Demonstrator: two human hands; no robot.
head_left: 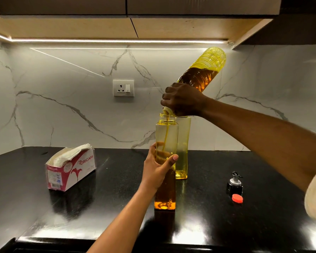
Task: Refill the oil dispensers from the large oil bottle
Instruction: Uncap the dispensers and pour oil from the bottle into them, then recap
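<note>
Black counter [98, 225]: front edge along frame bottom, open surface lower left and lower right. Large oil bottle [202, 73], upper right of centre, long axis tilted, base up-right, mouth down-left over near dispenser [165, 187]; oil stream falling in. Right hand [183, 100] closed round bottle neck, forearm reaching in from right. Left hand [158, 169], fingers wrapped round upright dispenser mid-body. Second dispenser [182, 148] just behind. Tissue box [70, 168] left; pourer cap [234, 183] and red cap [237, 198] right.

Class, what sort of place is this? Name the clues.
Most likely a home kitchen: a black stone counter, a marble-look backsplash with a wall socket, and cabinets with strip lighting overhead.
</note>
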